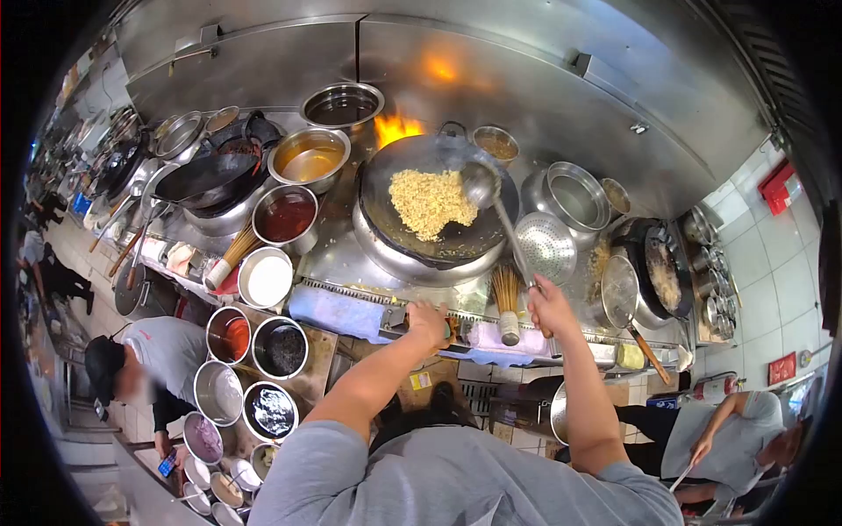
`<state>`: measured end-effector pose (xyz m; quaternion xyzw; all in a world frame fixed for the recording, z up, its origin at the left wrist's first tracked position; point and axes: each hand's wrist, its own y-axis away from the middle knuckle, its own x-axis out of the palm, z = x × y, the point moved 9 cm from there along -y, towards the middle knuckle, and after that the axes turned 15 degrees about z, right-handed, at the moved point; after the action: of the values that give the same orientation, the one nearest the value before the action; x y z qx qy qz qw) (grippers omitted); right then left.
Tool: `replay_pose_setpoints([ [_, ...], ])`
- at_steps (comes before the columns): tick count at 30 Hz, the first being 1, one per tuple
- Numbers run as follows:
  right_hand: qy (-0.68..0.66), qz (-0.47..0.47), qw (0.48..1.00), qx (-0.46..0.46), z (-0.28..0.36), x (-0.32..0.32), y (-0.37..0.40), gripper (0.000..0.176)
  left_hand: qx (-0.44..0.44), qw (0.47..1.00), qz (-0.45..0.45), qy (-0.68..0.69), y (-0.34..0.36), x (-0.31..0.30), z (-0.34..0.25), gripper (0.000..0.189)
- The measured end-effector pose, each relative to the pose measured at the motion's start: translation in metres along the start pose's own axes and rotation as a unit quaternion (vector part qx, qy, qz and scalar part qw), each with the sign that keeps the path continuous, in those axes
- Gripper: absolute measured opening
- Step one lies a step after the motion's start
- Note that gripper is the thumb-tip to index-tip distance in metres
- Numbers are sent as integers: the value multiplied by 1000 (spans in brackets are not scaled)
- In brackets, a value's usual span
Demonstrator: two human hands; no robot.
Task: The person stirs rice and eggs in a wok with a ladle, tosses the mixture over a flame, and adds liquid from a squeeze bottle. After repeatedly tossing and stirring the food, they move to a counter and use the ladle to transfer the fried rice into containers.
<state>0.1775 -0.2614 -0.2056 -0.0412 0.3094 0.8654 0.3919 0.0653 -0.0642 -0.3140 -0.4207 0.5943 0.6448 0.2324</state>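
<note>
In my right hand (551, 307) is the long handle of a metal ladle (480, 184), my fingers wrapped round it. Its bowl touches the right side of a heap of yellowish, grainy food, which looks like fried rice (431, 203), inside a large dark wok (386, 171). Flames (399, 128) rise behind the wok's far rim. My left hand (427, 324) lies at the stove's front edge with its fingers reaching forward, beside a small orange and green thing I cannot make out. Between my hands stands a bamboo brush (507, 302), near folded cloths (338, 309).
Bowls of brown liquid (310, 159) and red sauce (285, 216) stand left of the wok. A perforated strainer (545, 245) and another wok (662, 267) are on the right. Seasoning pots (281, 346) fill the lower left. One person (162, 359) is at left, another (724, 438) at right.
</note>
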Motion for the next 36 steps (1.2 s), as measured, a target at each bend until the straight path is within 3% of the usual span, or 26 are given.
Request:
replay_pose_setpoints([
  [1,184,-129,957,-186,8,-11,-29,46,-5,1000,5,-4,-25,19,3,46],
  [2,350,-250,831,-352,5,-2,-40,44,6,1000,19,-23,-57,45,4,50],
  [3,278,-189,908,-248,-12,5,-77,42,18,998,32,-42,-78,65,4,55],
  [4,198,-123,963,-134,-27,28,-107,40,34,990,-90,-102,-74,57,1,64],
  [5,-69,45,995,-48,-10,62,-94,37,39,991,-77,-106,-53,48,1,64],
  [6,-190,132,973,-1,-3,72,-97,40,43,998,-36,26,-19,12,7,54],
  [7,-176,154,972,-13,4,66,-104,43,42,987,6,158,-4,-7,17,46],
  [8,-74,147,986,-27,30,56,-82,47,68,952,-52,292,-20,-3,41,40],
  [9,114,120,983,-79,50,44,-68,49,89,896,-107,421,-33,7,68,37],
  [10,230,42,955,-185,54,32,-59,47,116,731,-62,670,-36,14,83,41],
  [11,342,-37,893,-289,61,27,-44,46,125,498,-20,858,-36,13,86,46],
  [12,337,-35,896,-287,63,26,-30,46,120,502,-18,857,-35,0,88,46],
  [13,170,66,967,-181,51,26,-20,41,95,442,-24,892,-34,-9,93,47],
  [14,-4,164,984,-68,34,34,-14,36,72,380,-33,922,-36,-16,96,49],
  [15,-6,165,984,-71,23,30,-27,36,72,382,-36,921,-41,-27,96,49],
  [16,-263,241,934,2,-13,41,-49,31,44,386,-10,922,-45,-30,90,48],
  [17,-498,300,810,75,-33,57,-65,26,17,387,14,922,-49,-31,84,47],
  [19,-482,308,819,41,-13,52,-95,23,12,390,10,921,-63,-39,82,36],
  [20,-211,226,951,-19,9,31,-103,27,-1,401,37,916,-74,-33,81,30],
  [21,81,121,986,-76,36,15,-109,31,-15,410,64,910,-77,-31,77,25],
  [22,78,124,986,-75,37,20,-125,31,-23,396,54,916,-81,-31,76,17],
  [24,333,-77,896,-284,87,22,-111,45,-17,388,56,920,-97,-17,81,16],
  [25,169,81,975,-118,66,39,-127,55,1,377,58,925,-112,-15,78,14],
  [30,343,46,920,-183,46,94,-77,57,21,409,65,910,-119,-11,79,9],
  [32,430,58,895,-105,15,72,-32,55,27,405,70,911,-121,-7,74,9],
  [36,424,27,904,-45,10,13,-8,54,45,390,78,916,-121,-11,72,11],
])
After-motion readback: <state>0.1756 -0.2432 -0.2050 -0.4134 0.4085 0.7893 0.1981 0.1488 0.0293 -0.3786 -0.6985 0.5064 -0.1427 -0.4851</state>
